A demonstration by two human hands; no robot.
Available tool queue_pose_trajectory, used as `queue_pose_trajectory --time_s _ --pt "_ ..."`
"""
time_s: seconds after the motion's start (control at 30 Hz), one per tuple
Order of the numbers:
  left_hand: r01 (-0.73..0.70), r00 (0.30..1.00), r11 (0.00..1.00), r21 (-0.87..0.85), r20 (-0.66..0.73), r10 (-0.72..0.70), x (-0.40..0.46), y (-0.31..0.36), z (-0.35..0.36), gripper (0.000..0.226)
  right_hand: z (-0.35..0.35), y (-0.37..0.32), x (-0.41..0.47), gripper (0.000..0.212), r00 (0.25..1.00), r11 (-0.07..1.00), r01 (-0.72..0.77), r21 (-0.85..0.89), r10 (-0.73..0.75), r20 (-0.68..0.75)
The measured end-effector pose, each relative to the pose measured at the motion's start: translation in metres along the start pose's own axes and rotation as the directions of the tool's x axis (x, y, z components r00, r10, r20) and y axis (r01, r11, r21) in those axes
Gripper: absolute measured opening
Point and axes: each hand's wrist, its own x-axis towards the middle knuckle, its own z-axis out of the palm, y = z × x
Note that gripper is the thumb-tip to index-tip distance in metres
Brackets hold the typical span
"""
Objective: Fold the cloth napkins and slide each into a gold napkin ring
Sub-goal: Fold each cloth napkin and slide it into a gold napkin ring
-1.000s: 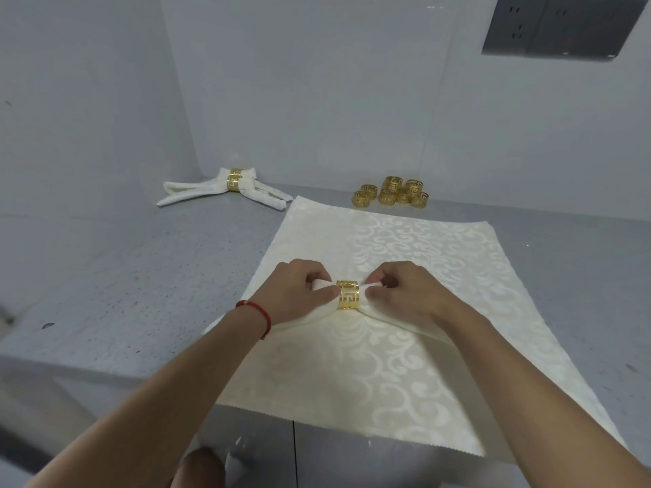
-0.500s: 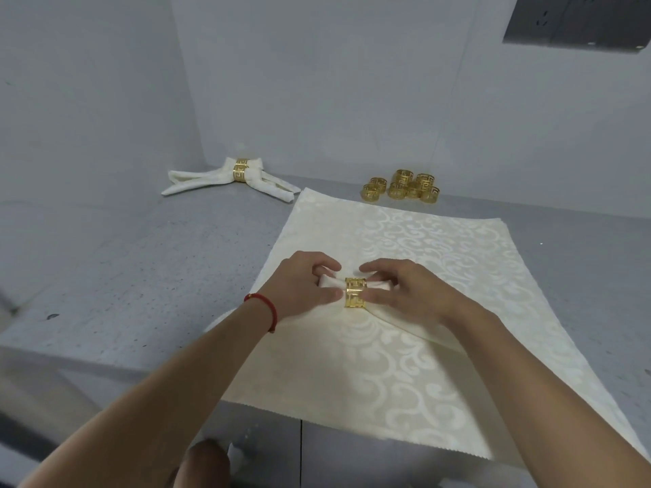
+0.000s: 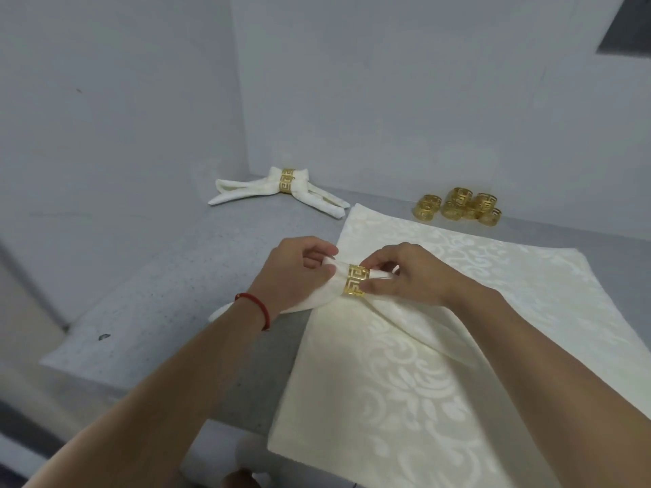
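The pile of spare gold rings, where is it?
In the head view, the pile of spare gold rings sits at the table's far right, by the wall, just beyond the flat napkin.

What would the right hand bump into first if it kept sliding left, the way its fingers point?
Probably the left hand, gripping the folded napkin just beyond the gold ring that the right hand pinches.

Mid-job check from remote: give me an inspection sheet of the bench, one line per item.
Surface: grey speckled table, corner position.
Job's things: folded cream cloth napkin inside gold cut-out napkin ring; flat cream damask napkin underneath; finished ringed napkins rear left; pile of spare gold rings rear.
Clutter: nothing seen.
Grippers: left hand grips the folded napkin; right hand fingers pinch the ring.
Cables: nothing seen.
Surroundings: pale walls, dark wall panel.
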Motion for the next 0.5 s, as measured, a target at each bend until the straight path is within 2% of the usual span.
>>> queue_pose_trajectory --time_s 0.2,0.27,0.3,0.33,0.37,0.4,0.43,0.5 --pt "0.087 0.995 0.996 -0.004 -0.057 -0.087 0.025 -0.019 -0.021 0.021 0.017 -0.005 0.043 0.021 0.996 0.999 0.032 0.026 -0.030 -0.079" --pt "0.105 0.987 0.994 0.030 -0.123 -0.101 0.035 -0.023 -0.025 0.022 0.019 -0.006 0.062 0.020 0.995 0.998 0.044 0.035 -0.040 -0.094" --pt "0.053 0.975 0.994 0.091 -0.220 -0.032 0.041 -0.028 -0.027 0.023 0.020 -0.007 0.077 0.020 0.994 0.998 0.050 0.044 -0.045 -0.103" --pt "-0.057 0.929 0.976 0.212 -0.346 0.129 0.042 -0.033 -0.027 0.022 0.021 -0.006 0.087 0.020 0.992 0.997 0.047 0.056 -0.040 -0.116" --pt "-0.178 0.834 0.910 0.374 -0.434 0.342 0.045 -0.040 -0.027 0.020 0.023 -0.006 0.101 0.021 0.990 0.997 0.041 0.067 -0.031 -0.139" --pt "-0.253 0.740 0.819 0.516 -0.441 0.507 0.046 -0.046 -0.026 0.017 0.026 -0.005 0.114 0.022 0.986 0.997 0.034 0.067 -0.022 -0.164" --pt "-0.312 0.685 0.739 0.597 -0.397 0.610 0.047 -0.051 -0.023 0.014 0.029 -0.004 0.130 0.024 0.981 0.998 0.028 0.062 -0.015 -0.195" --pt "-0.416 0.693 0.634 0.652 -0.223 0.685 0.052 -0.061 -0.014 0.010 0.034 -0.002 0.160 0.032 0.970 0.998 0.018 0.061 -0.003 -0.244"
